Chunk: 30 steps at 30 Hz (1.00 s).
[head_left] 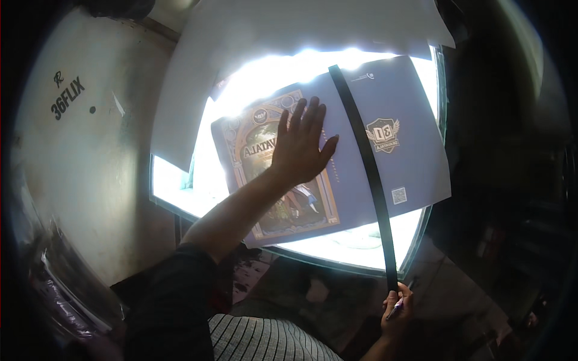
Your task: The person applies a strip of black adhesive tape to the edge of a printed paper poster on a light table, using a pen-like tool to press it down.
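Note:
A blue printed sheet [352, 186] lies tilted on a brightly lit light table [361, 243]. It carries a framed picture on its left part and a winged crest on its right; the lettering appears mirrored. My left hand [303, 144] rests flat on the sheet over the picture, fingers stretched out and thumb apart. Across the sheet runs a long flat black strip, like a ruler [368, 153], from the far edge down past the table's near edge. At its near end my right hand [394, 322] grips it, with a slim pen-like tool [395, 308] also between the fingers.
Large pale sheets [253, 36] overhang the far and left sides of the light table. To the left stands a light panel [90, 162] with dark markings. Crumpled clear plastic [66, 307] lies at the lower left. The right side is dark.

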Each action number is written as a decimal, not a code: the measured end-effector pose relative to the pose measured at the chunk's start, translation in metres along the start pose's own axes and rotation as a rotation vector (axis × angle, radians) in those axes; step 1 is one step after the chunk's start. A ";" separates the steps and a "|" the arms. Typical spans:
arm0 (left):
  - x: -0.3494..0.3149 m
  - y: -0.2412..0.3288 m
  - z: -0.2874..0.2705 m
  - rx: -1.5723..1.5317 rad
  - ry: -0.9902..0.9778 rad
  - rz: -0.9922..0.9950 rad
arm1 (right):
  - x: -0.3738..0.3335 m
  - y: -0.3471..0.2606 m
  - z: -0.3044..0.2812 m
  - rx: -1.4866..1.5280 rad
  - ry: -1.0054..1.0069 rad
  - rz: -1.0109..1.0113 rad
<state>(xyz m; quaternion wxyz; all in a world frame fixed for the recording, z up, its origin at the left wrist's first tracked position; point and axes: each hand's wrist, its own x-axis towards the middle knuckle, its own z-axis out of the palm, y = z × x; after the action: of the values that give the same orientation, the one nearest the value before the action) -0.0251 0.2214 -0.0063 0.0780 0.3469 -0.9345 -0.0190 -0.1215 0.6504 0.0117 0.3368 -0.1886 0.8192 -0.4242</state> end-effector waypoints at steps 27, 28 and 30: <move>-0.012 -0.043 0.005 -0.118 0.042 -0.082 | 0.046 -0.037 -0.013 -0.610 -0.201 -0.189; -0.011 -0.049 0.001 -0.094 0.013 -0.104 | 0.045 -0.037 -0.012 -0.612 -0.246 -0.160; -0.015 -0.057 -0.005 -0.052 -0.024 -0.129 | 0.047 -0.048 -0.007 -0.599 -0.305 -0.133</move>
<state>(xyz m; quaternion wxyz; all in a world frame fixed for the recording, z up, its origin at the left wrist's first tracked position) 0.0235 0.1877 -0.0089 0.0745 0.4039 -0.9103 -0.0522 -0.1581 0.5988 0.0360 0.3567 -0.3935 0.8335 -0.1525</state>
